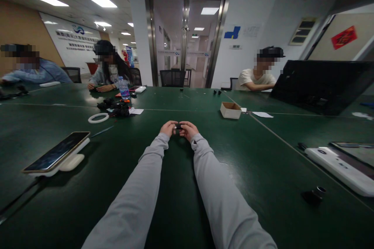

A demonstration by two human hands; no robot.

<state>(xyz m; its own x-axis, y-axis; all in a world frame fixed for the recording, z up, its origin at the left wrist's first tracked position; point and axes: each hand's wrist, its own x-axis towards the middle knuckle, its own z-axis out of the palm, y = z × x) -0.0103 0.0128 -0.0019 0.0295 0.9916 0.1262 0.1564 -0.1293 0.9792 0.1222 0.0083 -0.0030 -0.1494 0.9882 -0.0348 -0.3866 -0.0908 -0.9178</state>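
Both my arms, in light grey sleeves, reach forward over a dark green table point(230, 144). Between my hands is a small black piece with a silvery end point(177, 127), too small for its kind to be made out. My left hand point(167, 127) pinches it at the silvery end. On its black end, the fingers of my right hand point(189, 129) are closed. The hands nearly meet, just above the tabletop, and the fingertips partly cover the piece.
Left lie a phone on a stand point(58, 151), a white ring point(98, 118), black gear point(115, 107) and a bottle point(124, 88). Right are a small open box point(230, 111), a monitor point(324, 85), a white device point(341, 167) and a black part point(314, 195). Three people sit across.
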